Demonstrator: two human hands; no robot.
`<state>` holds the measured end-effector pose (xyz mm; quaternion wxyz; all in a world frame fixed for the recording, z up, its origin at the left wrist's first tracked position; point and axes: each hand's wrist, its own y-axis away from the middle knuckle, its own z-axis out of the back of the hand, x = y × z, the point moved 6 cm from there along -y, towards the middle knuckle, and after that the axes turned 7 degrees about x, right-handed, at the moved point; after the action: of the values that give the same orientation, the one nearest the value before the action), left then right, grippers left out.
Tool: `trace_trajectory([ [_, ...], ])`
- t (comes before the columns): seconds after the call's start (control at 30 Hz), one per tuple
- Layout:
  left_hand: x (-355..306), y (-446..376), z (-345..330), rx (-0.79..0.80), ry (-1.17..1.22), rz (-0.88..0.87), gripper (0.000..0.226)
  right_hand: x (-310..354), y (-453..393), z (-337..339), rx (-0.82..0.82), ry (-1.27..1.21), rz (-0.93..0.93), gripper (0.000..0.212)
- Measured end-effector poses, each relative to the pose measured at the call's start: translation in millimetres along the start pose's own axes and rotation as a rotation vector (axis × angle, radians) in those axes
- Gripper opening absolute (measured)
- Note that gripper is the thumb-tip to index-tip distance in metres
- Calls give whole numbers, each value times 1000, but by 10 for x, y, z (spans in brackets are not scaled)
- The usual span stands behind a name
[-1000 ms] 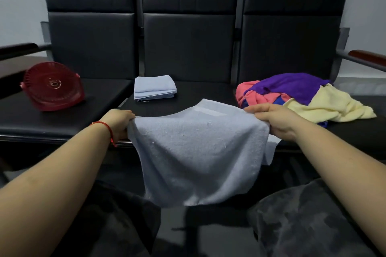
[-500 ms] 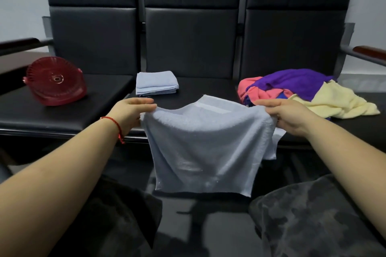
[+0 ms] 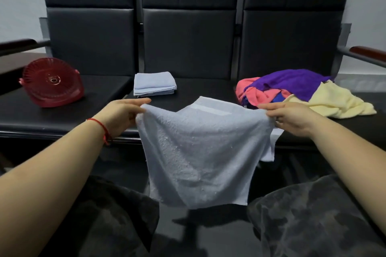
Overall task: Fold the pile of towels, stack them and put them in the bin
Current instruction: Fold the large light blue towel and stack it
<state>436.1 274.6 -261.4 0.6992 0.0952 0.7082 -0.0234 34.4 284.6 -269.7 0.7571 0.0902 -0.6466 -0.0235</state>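
A: From the head camera, which step is this?

B: Folding, I'd say. The left hand (image 3: 120, 115) pinches one top corner of a pale blue towel (image 3: 200, 152) and the right hand (image 3: 292, 120) pinches the other, fingers and thumb closed on the cloth. The towel hangs between them in front of the person's knees, its upper edge sagging in the middle. It looks doubled over already: a second layer shows behind the top edge, and a flap peeks out at the right side.

A: Where is it relative to the seats?

B: In the air, just ahead of the front edge of the black bench seat (image 3: 62, 117), not resting on it. On the middle seat behind lies a folded blue towel stack (image 3: 154, 84). On the right seat sits the unfolded pile (image 3: 292, 89): purple, pink and pale yellow cloth tumbled together. A red bin (image 3: 52, 85) lies tipped on its side on the left seat.

A: So how far along?

B: Early, by my judgement. Most of the pile is untouched and nothing is in the bin.

A: And the next move?

B: Probably bringing the two corners together, or laying the towel down to halve it. That calls for keeping the layers lined up, since the right flap already hangs uneven.
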Motion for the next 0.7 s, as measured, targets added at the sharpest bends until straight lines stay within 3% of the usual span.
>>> trace_trajectory([
  [0.17, -134, 10, 22, -182, -966, -102, 37, 37, 62, -134, 36, 533, 9, 38],
  [0.3, -148, -32, 15, -178, -1227, -130, 21, -83, 23, -181, 98, 922, -98, 8],
  [0.33, -158, -27, 16, -188, -1240, -141, 15, -81, 17, -174, 83, 970, -92, 13],
  [0.4, -186, -11, 39, -216, -1156, -162, 5, 5, 39, -136, -9, 985, -43, 22],
  [0.47, -182, -4, 63, -190, -836, -169, 11, 126, 98, -84, -119, 914, 22, 23],
  [0.57, -167, 41, 100, -111, -298, -153, 12, 187, 130, -50, -117, 508, 38, 18],
  [0.7, -329, 129, 187, -166, -247, -229, 7, 193, 225, -152, 36, -11, -47, 23],
])
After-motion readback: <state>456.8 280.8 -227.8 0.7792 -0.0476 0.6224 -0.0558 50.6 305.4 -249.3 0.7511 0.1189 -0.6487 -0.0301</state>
